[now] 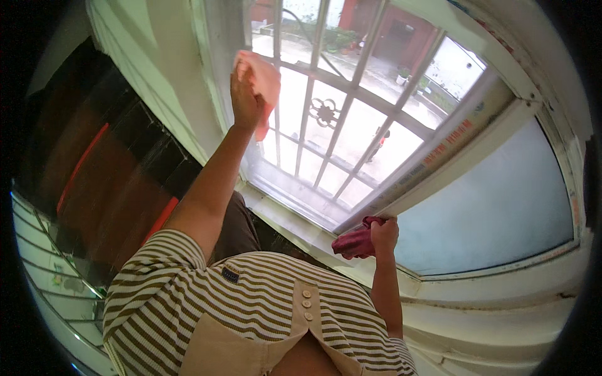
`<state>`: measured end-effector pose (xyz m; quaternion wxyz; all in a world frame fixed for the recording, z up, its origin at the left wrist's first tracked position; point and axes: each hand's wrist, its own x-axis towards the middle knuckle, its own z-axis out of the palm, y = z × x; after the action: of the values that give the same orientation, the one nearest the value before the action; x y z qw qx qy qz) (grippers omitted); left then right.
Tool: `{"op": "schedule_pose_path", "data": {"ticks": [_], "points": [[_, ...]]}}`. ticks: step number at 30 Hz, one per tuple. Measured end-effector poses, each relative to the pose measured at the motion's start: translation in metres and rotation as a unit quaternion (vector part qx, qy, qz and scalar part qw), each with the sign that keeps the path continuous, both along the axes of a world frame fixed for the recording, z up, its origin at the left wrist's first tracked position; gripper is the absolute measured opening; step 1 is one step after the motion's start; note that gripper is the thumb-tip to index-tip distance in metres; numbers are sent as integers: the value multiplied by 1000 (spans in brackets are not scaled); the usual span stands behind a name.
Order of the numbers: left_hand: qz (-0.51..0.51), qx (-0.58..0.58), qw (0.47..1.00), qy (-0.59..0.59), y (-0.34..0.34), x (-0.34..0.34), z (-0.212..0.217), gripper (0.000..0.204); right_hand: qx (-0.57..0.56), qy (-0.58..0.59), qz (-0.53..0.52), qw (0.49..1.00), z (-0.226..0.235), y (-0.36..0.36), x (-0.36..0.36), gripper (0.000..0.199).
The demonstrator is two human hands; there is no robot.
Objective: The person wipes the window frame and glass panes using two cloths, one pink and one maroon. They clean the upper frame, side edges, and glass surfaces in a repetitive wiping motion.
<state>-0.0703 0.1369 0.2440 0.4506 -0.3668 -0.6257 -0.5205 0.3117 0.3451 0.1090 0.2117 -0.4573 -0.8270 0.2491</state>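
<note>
Roughly upright in view, a pink cloth [266, 80] tapers downward at the barred window [354, 94] in the left hand [246, 100], finger spread unclear, while the right hand [384, 236] curls its fingers around a dark red cloth [354, 243] stretching lengthwise leftward by the sill [285, 216].

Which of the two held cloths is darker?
The dark red cloth, bunched in the right hand; the light pink cloth, in the raised left hand, is much paler.

There are a pink cloth [268, 78], a deep red cloth [353, 243] and a brown-and-white striped shirt [251, 297].
</note>
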Motion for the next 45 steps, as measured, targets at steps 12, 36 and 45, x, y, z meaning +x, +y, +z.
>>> {"op": "schedule_pose_path", "data": {"ticks": [12, 36, 45], "points": [[8, 339, 896, -286, 104, 71, -79, 29, -1, 18, 22, 1000, 1, 0, -1, 44], [73, -127, 988, -39, 1, 6, -111, 40, -3, 15, 0, 1000, -6, 1, -4, 42], [-78, 207, 892, -395, 12, -42, -189, 50, -24, 27, -4, 999, -5, -2, -1, 45]]}}
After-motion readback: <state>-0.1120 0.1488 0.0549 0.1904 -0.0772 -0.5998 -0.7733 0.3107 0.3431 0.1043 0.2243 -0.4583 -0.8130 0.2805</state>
